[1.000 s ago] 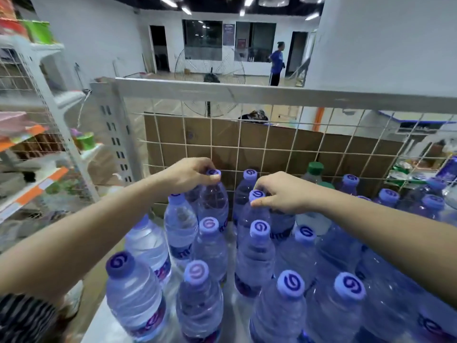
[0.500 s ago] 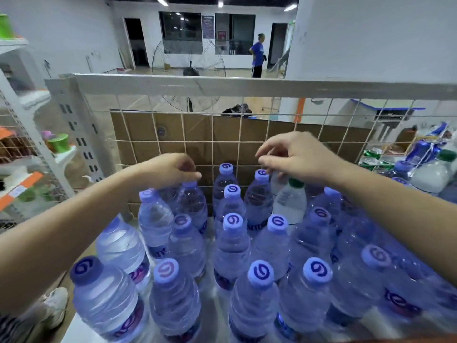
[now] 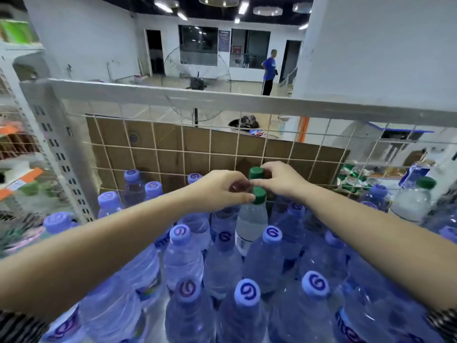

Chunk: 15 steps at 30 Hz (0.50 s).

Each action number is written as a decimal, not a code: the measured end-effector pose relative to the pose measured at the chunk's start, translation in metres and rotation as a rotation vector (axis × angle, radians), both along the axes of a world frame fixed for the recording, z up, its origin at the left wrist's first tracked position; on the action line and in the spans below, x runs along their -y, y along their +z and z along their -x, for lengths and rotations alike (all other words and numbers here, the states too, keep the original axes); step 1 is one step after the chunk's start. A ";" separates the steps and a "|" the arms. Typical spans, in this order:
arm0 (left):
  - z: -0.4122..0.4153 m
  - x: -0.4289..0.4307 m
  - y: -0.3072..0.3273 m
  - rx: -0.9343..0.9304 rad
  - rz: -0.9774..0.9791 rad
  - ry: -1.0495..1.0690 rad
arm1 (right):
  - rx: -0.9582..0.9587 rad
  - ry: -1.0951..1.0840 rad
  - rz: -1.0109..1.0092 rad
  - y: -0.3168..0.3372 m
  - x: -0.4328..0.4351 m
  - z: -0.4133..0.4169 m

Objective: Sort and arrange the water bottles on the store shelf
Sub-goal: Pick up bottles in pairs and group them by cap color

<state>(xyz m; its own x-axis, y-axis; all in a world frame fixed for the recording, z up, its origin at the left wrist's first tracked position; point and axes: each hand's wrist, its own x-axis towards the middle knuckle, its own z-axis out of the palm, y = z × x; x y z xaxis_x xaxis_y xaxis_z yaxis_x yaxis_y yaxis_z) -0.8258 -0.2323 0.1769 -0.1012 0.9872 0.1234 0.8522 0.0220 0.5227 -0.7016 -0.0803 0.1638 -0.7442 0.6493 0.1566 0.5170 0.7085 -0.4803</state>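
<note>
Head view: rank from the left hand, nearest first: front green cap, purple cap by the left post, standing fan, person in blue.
1. Front green cap, at the left hand fingertips.
2. Purple cap by the left post, back-left on the shelf.
3. Standing fan, past the mesh.
4. Person in blue, far back right.

The blue-tinted bottles (image 3: 265,263) are showing clear, glossy plastic, their ribbed shoulders catching ceiling light in bright streaks. Their lilac caps (image 3: 247,292) are looking matt and smooth, each printed with a dark swirl. The paler bottle (image 3: 251,222) at the shelf's back edge is showing cloudier plastic and is carrying a dull green cap (image 3: 259,194) and a white paper-like label. Behind it, the wire grid (image 3: 237,154) is appearing as thin cream-coated metal, and the top rail (image 3: 247,101) as painted metal, scuffed and matt. Brown cardboard (image 3: 173,149) is standing behind the grid, flat and dull. Striped knit cloth is edging the left sleeve (image 3: 17,328).
</note>
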 end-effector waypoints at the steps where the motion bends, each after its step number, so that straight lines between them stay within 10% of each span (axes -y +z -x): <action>1: -0.003 -0.003 -0.003 -0.004 0.020 0.009 | -0.013 0.013 -0.010 0.000 -0.001 0.001; 15: -0.028 -0.005 0.000 0.320 -0.406 0.238 | -0.402 0.149 0.007 0.078 -0.020 -0.036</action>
<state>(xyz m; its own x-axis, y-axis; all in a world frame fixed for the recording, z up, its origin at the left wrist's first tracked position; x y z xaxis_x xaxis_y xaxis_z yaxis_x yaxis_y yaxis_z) -0.7982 -0.2277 0.1768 -0.4097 0.8126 0.4146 0.6460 -0.0625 0.7607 -0.6652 -0.0601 0.2416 -0.7106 0.5412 0.4497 0.1797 0.7574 -0.6277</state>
